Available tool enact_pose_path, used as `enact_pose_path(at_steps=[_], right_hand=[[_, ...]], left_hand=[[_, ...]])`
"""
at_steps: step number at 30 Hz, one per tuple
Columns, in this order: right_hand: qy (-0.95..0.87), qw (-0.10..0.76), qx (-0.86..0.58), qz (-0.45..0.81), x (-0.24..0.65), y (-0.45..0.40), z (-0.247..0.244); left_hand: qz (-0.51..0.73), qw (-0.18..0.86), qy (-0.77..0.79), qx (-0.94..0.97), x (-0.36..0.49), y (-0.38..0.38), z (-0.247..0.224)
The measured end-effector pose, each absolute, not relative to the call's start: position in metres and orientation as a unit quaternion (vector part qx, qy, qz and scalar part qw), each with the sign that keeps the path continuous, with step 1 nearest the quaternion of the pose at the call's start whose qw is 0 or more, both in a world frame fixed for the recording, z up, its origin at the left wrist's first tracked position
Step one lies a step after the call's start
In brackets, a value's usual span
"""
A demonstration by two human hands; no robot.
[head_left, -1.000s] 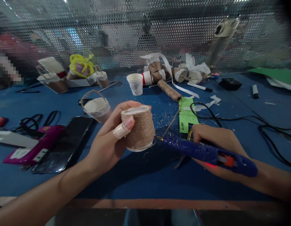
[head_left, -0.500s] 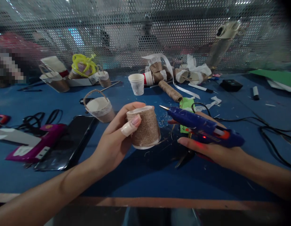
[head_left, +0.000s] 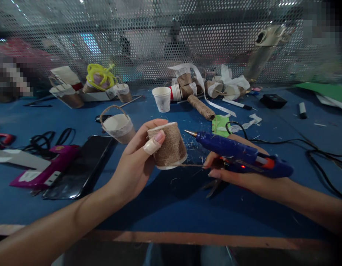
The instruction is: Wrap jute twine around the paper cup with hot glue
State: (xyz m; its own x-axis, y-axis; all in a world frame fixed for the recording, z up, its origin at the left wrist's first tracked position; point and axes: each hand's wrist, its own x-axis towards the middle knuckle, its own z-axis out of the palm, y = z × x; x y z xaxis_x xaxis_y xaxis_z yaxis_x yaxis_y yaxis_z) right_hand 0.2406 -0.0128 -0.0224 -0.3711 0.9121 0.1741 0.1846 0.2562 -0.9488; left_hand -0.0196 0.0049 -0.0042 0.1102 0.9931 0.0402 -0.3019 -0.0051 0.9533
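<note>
My left hand [head_left: 137,159] is wrapped round a paper cup [head_left: 170,146] whose side is covered in wound brown twine. A bandage or tape circles my left thumb. From the cup's lower edge a loose strand of twine [head_left: 190,165] runs right to the fingertips of my right hand [head_left: 243,177]. That hand also grips a blue glue gun [head_left: 229,147], its red light lit and its metal nozzle pointing left, apart from the cup. Beneath the right hand lie scissors [head_left: 214,188], partly hidden.
Left on the blue table [head_left: 160,214] are a phone [head_left: 82,166], a purple glue gun [head_left: 58,162] and a handled cup basket [head_left: 119,127]. Behind stand a white paper cup [head_left: 162,99], a twine roll [head_left: 201,107] and a perforated metal screen [head_left: 149,48]. A black cord [head_left: 284,142] trails right.
My right fingers have taken hold of the twine strand, which is now stretched out to the right. The glue gun has shifted slightly down, and the wrapped cup has tilted a little.
</note>
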Motion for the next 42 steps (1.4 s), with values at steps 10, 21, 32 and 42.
enact_pose_path(at_steps=[10,21,32,42], right_hand=[[-0.721,0.403,-0.447,0.344,0.245,-0.010,-0.013],[-0.684,0.394,-0.496,0.360,0.243,-0.004,-0.015],[-0.631,0.401,-0.532,0.398,0.236,-0.009,-0.010],[-0.598,0.435,-0.536,0.407,0.231,-0.010,-0.011]], left_hand=[[0.539,0.582,0.394,0.463,-0.019,0.003,-0.004],[0.497,0.612,0.390,0.476,-0.019,-0.001,-0.003],[0.479,0.632,0.350,0.499,-0.022,-0.002,-0.009],[0.460,0.655,0.312,0.512,-0.017,-0.009,-0.010]])
